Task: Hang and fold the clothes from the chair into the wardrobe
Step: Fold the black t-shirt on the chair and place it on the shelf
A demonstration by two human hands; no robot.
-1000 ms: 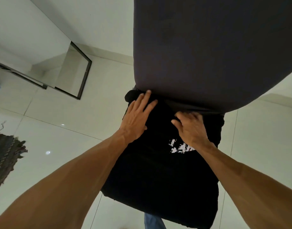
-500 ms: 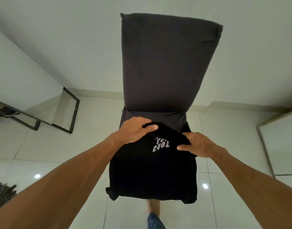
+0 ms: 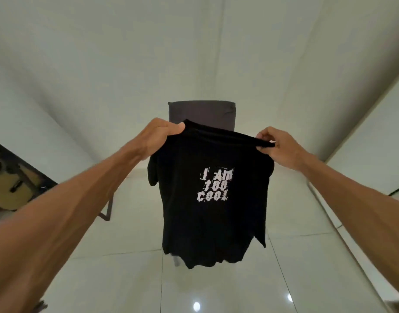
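A black T-shirt (image 3: 189,213) with white lettering hangs in the air in front of me, spread between both hands. My left hand (image 3: 159,134) grips its top left shoulder. My right hand (image 3: 276,144) pinches the top right shoulder. Behind the shirt stands the chair, whose dark grey backrest (image 3: 201,114) shows above the shirt's top edge. The seat is hidden by the shirt. The wardrobe is not in view.
Glossy white floor tiles (image 3: 117,283) spread all around. A dark-framed mirror (image 3: 11,188) leans against the left wall and reflects a guitar. A pale wall (image 3: 372,141) runs along the right side.
Both hands have lifted the black T-shirt off the chair seat and spread it open in the air. The view has pulled back from the chair.
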